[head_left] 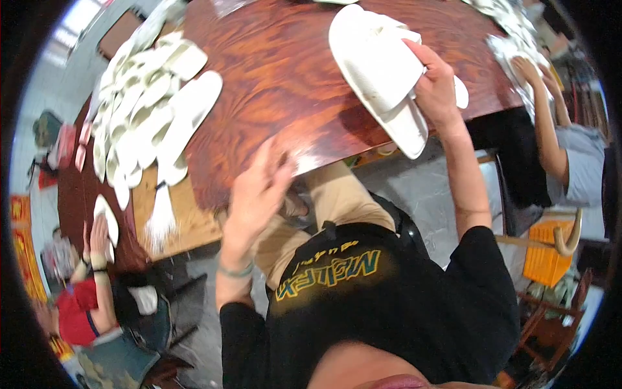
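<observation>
My right hand (435, 87) is closed around a white slipper (368, 55) at its strap, holding it above the front edge of the table. Behind that hand, more white sole sticks out, so a second slipper may be in the grip; I cannot tell. My left hand (260, 188) hovers empty by the table's near edge, fingers stretched and slightly blurred. Left of it, a heap of white slippers (146, 107) lies on the table corner, one long slipper (194, 107) at its right side.
The glossy reddish-brown table (272, 71) spans the top. A bundle of thin white strands (161, 217) rests on a light wooden board (197, 227). Co-workers handle white items at left (84, 279) and right (564, 142). An orange crate (547, 253) stands on the right.
</observation>
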`<state>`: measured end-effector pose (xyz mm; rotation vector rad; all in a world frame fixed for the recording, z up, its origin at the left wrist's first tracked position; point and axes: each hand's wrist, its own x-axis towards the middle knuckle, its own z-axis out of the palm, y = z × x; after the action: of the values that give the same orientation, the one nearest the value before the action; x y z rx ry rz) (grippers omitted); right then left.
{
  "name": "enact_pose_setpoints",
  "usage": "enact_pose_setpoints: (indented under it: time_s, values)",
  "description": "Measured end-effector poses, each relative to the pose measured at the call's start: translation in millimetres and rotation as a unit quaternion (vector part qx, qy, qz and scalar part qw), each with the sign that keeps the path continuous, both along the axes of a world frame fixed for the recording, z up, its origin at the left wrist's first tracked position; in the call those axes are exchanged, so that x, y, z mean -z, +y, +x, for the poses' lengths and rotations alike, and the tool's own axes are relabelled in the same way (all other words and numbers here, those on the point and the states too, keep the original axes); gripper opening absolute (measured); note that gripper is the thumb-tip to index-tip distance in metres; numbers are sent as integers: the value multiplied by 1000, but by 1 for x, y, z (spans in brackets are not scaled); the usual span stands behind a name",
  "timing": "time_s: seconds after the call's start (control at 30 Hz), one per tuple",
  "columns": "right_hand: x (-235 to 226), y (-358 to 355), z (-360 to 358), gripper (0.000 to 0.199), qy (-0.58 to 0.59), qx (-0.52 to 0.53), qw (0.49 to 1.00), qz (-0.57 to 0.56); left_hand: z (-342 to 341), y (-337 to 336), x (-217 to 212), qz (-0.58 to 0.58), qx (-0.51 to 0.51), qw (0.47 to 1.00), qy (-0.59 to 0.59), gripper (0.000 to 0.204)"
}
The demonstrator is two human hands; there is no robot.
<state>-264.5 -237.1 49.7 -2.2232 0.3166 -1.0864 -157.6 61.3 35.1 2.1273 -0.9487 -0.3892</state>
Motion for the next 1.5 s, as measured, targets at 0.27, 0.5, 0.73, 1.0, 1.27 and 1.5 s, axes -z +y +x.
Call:
enact_pose_setpoints:
  time_s: [0.27,0.5,0.73,1.0,1.27,1.5]
  values:
    - [61,121,88,37,11,-20,999,-33,22,-25,33,-56,-127,990,-14,45]
    - [91,142,100,45,80,-73,994,-28,24,0,31,-101,-181,978,-19,34]
    - [90,142,101,40,59,-63,995,-49,25,-2,27,-110,-164,980,-21,33]
    - [93,155,105,62,102,-85,988,82,63,2,46,20,-238,971,-29,26]
    - [57,137,41,41,17,-96,992,-83,36,14,14,-202,-234,942,134,34]
    - [56,168,32,31,-81,-288,949,100,-13,-17,0,-102,5,993,-66,18]
